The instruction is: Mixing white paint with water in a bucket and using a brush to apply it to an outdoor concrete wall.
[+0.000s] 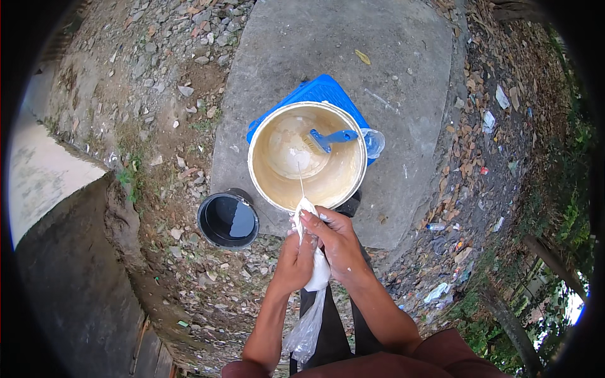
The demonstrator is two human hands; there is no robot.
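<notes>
Between my two hands is a clear plastic bag [320, 272] with white stuff in its upper part, its slack end hanging down toward my legs. My left hand [295, 259] is closed around the bag from the left. My right hand [338, 242] pinches it near its top, with white smears on the fingers. From the bag's tip a thin white strand runs into a large cream-coated bucket [268, 179] just beyond my hands. Inside that bucket lies a blue-handled brush [328, 138] with pale bristles, leaning toward the right wall.
Under the bucket is a blue plastic stool or crate [322, 88] on a concrete slab [403, 75]. A black pail [228, 220] of dark liquid stands to the left. A clear plastic cup [374, 143] sits at the bucket's right. Rubble, leaves and litter surround the slab; a low wall [63, 252] rises at left.
</notes>
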